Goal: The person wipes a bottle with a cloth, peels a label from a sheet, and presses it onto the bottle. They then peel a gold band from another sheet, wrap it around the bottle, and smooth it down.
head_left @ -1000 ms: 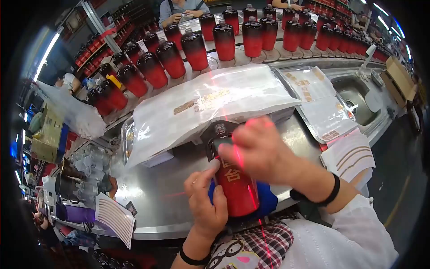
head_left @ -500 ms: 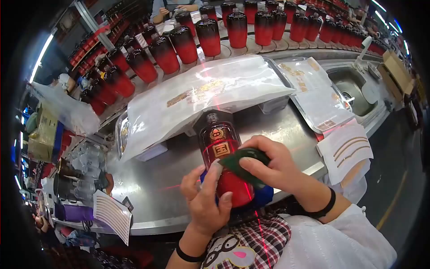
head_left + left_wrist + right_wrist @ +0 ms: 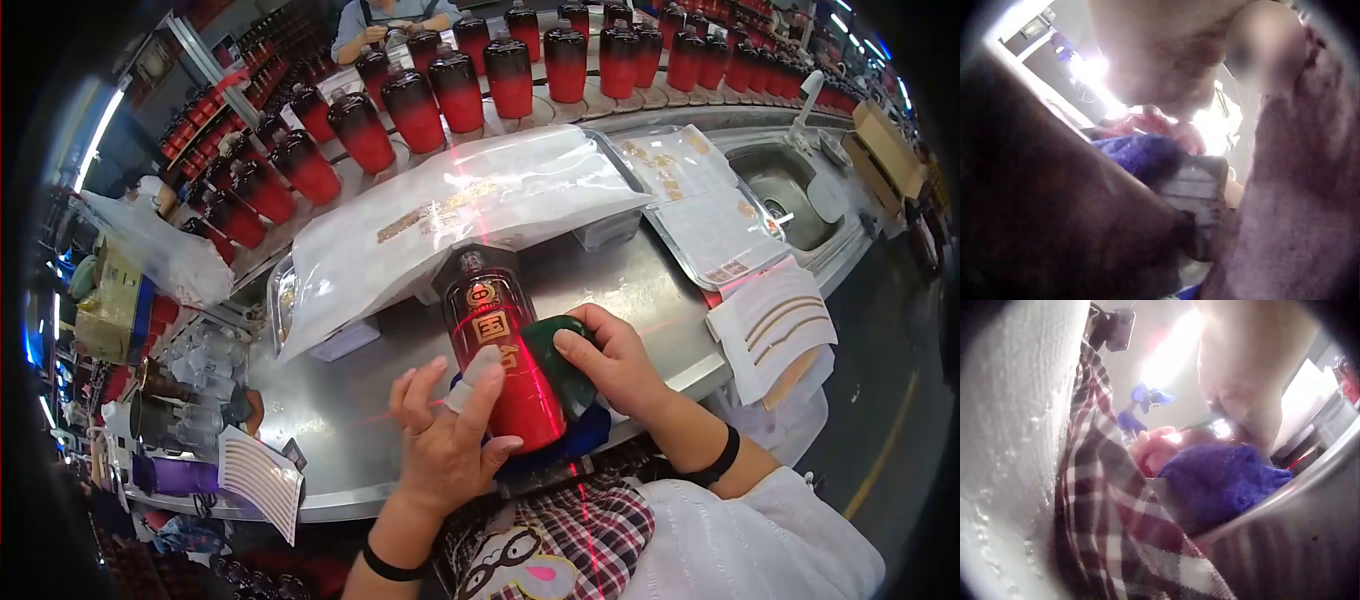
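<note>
A red bottle with a dark neck (image 3: 525,400) lies tilted on a blue cloth (image 3: 592,428) at the table's front edge, its gold emblem and characters facing up. My right hand (image 3: 622,362) pinches a flat dark green scraper (image 3: 560,368) between thumb and fingers, at the bottle's right side. My left hand (image 3: 445,435) is at the bottle's left side, fingers loosely extended. Whitish covers sit on two of its fingertips, one of them over the lower gold character. The blue cloth (image 3: 1222,481) also shows in the right wrist view, below the right hand.
Behind the bottle, a plastic-covered tray (image 3: 340,270) carries gold decals. More decal sheets (image 3: 715,235) lie to the right, near a sink (image 3: 780,190). Striped sheets (image 3: 780,325) rest at the right edge, another (image 3: 262,478) at the left. Red-black bottles (image 3: 508,75) line the back conveyor.
My right hand has come down from above the bottle, then shifted the green scraper from its front to its right side. The left fingers have spread and lifted slightly.
</note>
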### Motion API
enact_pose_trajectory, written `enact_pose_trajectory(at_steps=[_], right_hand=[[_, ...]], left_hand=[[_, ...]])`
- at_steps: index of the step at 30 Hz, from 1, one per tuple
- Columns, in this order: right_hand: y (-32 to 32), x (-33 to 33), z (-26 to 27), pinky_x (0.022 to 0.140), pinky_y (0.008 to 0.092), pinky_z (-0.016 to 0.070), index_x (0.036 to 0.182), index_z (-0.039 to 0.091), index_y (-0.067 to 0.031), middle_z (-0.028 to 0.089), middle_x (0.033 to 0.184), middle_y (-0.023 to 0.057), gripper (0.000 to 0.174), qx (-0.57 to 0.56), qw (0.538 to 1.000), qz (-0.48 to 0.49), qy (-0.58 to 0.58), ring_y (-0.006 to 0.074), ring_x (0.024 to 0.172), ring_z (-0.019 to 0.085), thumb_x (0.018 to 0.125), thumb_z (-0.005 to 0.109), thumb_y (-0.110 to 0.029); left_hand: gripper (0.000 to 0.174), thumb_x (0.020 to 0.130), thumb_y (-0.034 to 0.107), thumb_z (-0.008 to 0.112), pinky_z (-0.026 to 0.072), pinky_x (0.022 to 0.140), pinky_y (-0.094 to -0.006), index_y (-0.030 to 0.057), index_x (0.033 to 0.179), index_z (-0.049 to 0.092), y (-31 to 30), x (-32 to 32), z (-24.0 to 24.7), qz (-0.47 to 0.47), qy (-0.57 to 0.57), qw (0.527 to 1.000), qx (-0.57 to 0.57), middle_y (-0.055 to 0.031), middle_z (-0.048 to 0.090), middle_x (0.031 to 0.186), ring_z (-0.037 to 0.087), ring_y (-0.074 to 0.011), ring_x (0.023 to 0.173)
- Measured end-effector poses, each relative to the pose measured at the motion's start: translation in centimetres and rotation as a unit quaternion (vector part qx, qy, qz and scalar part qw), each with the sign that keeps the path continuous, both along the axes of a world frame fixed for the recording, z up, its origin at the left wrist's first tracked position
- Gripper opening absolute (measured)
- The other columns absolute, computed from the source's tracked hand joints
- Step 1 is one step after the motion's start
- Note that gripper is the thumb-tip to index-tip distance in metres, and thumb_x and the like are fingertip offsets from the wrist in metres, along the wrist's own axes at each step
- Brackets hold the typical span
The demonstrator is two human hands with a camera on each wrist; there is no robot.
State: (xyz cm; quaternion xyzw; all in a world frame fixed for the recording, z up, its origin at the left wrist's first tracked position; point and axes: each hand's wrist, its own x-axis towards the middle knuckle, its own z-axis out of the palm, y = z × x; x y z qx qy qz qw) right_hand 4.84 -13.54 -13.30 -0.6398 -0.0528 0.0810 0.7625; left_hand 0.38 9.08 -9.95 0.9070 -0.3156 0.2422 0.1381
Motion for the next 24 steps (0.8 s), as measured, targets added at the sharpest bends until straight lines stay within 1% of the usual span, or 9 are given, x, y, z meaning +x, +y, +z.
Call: enact_pose_trajectory(at_steps=[1, 4, 7, 9, 12, 16, 21, 22, 24], right_hand=[[0.0, 0.0, 0.0, 0.073, 0.0231, 0.0485, 0.108, 0.06, -0.0015, 0.064, 0.091, -0.0001, 0.023, -0.004, 1.0, 0.001, 0.001, 0.0048, 0.083, 0.056, 0.096, 0.064, -0.021], [0.0, 0.1, -0.1, 0.073, 0.023, 0.0484, 0.108, 0.06, -0.0017, 0.064, 0.091, -0.0002, 0.023, -0.013, 1.0, 0.005, 0.001, 0.0049, 0.083, 0.056, 0.096, 0.064, -0.021], [-0.1, 0.2, -0.5, 0.075, 0.023, 0.0483, 0.109, 0.059, -0.0018, 0.063, 0.094, 0.0001, 0.022, -0.016, 1.0, 0.013, 0.002, 0.0051, 0.085, 0.056, 0.097, 0.063, -0.02], [-0.2, 0.2, -0.4, 0.078, 0.0231, 0.0481, 0.112, 0.058, -0.0019, 0.063, 0.099, 0.0009, 0.021, -0.025, 0.999, 0.026, 0.013, 0.0057, 0.088, 0.056, 0.098, 0.06, -0.018], [-0.2, 0.3, -0.5, 0.079, 0.0233, 0.0482, 0.112, 0.058, -0.0018, 0.063, 0.1, 0.0009, 0.021, -0.02, 0.999, 0.027, 0.01, 0.0059, 0.089, 0.056, 0.098, 0.06, -0.018], [-0.3, 0.3, -0.2, 0.075, 0.0234, 0.0488, 0.109, 0.059, -0.0023, 0.064, 0.095, 0.0, 0.02, -0.014, 1.0, 0.016, 0.008, 0.0055, 0.085, 0.057, 0.097, 0.063, -0.018], [0.3, 0.2, 3.0, 0.072, 0.0242, 0.0491, 0.105, 0.062, -0.0029, 0.064, 0.089, -0.0002, 0.022, 0.005, 1.0, 0.011, -0.006, 0.0059, 0.081, 0.058, 0.094, 0.067, -0.021], [0.5, 0.4, 3.1, 0.071, 0.0244, 0.0493, 0.104, 0.062, -0.0031, 0.065, 0.088, 0.0006, 0.021, -0.069, 0.995, 0.016, -0.065, 0.0067, 0.081, 0.059, 0.093, 0.067, -0.02], [0.7, 0.7, 2.4, 0.071, 0.0244, 0.0492, 0.103, 0.062, -0.003, 0.065, 0.088, 0.0007, 0.02, -0.077, 0.996, 0.002, -0.049, 0.0066, 0.08, 0.058, 0.092, 0.067, -0.019]], left_hand=[[0.064, 0.097, 0.056, 0.047, 0.0287, 0.107, -0.0503, 0.0083, 0.139, 0.05, 0.2, 0.2, 0.6, -0.01, -0.013, 0.999, 0.049, -0.0114, 0.066, 0.121, 0.041, -0.0307, 0.124], [0.057, 0.096, 0.053, 0.049, 0.0274, 0.107, -0.0494, 0.014, 0.137, 0.055, 0.1, 1.3, 2.0, -0.032, -0.008, 0.998, 0.051, -0.0047, 0.069, 0.113, 0.044, -0.0273, 0.115], [0.056, 0.094, 0.05, 0.054, 0.0277, 0.106, -0.0487, 0.0133, 0.136, 0.055, 0.0, 2.1, 2.1, -0.051, -0.002, 0.997, 0.056, -0.0043, 0.069, 0.108, 0.044, -0.0266, 0.112], [0.054, 0.093, 0.046, 0.057, 0.0297, 0.103, -0.0483, 0.0119, 0.135, 0.056, -0.3, 2.8, 1.9, -0.064, -0.001, 0.998, 0.012, -0.0049, 0.069, 0.106, 0.045, -0.0265, 0.109], [0.05, 0.092, 0.038, 0.062, 0.0334, 0.099, -0.0464, 0.0087, 0.133, 0.056, -0.7, 3.4, 2.2, -0.073, 0.028, 0.995, -0.056, -0.0065, 0.068, 0.108, 0.046, -0.0272, 0.105], [0.047, 0.092, 0.028, 0.064, 0.037, 0.093, -0.0428, 0.0034, 0.13, 0.056, -0.3, 3.1, 1.0, -0.05, 0.055, 0.987, -0.145, -0.0078, 0.068, 0.109, 0.047, -0.0284, 0.101], [0.045, 0.09, 0.024, 0.065, 0.0372, 0.094, -0.0413, 0.0003, 0.128, 0.056, -0.2, 1.9, 0.0, -0.024, 0.056, 0.982, -0.178, -0.0089, 0.066, 0.115, 0.047, -0.0291, 0.101], [0.045, 0.09, 0.023, 0.066, 0.0373, 0.094, -0.0414, -0.0001, 0.128, 0.056, -0.2, 1.8, 0.0, -0.023, 0.046, 0.983, -0.175, -0.0092, 0.066, 0.116, 0.047, -0.0292, 0.101], [0.045, 0.09, 0.023, 0.065, 0.0373, 0.095, -0.0413, 0.0004, 0.128, 0.056, -0.1, 1.4, -0.3, -0.013, 0.044, 0.985, -0.167, -0.0095, 0.065, 0.118, 0.046, -0.0291, 0.102]])
